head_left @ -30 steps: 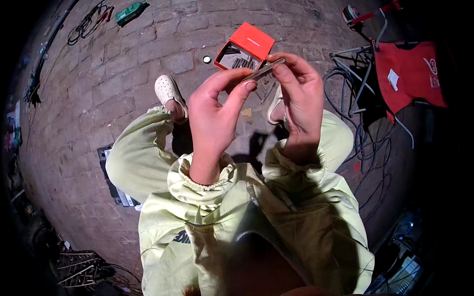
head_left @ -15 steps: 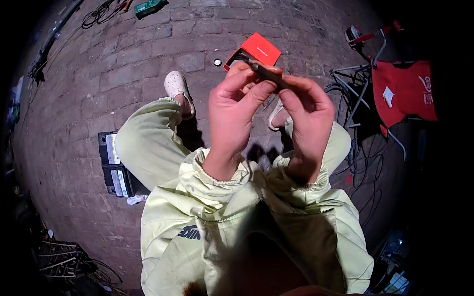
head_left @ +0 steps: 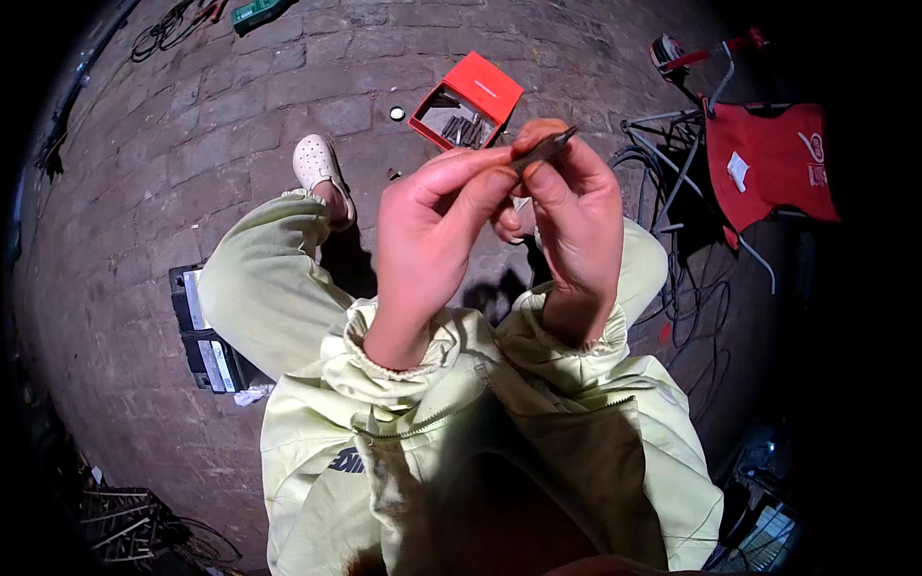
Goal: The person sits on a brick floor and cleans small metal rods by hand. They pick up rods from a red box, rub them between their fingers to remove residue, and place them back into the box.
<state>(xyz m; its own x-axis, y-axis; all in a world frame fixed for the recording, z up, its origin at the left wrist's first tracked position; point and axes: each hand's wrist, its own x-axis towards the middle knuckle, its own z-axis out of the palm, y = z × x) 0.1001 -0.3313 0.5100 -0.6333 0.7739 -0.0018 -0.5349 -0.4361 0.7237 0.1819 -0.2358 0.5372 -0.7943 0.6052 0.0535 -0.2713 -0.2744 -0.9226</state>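
While raised higher, hands (head_left: 509, 230) closer together.

Thin grey metal piece (head_left: 544, 151), tilted, fingertip-pinched

Two hands, left hand (head_left: 427, 230) and right hand (head_left: 576, 216), pinch together one thin metal piece (head_left: 543, 149). Just beyond the grip: one red box (head_left: 480, 91), one white shoe (head_left: 317, 168), one small disc (head_left: 397, 113).

Seated over a brick floor (head_left: 192, 125), the person pinches a thin grey metal piece (head_left: 544, 150) between the left hand (head_left: 432, 226) and right hand (head_left: 574, 206), above an open red box (head_left: 485, 86) of metal parts, a white clog (head_left: 317, 165) nearby.
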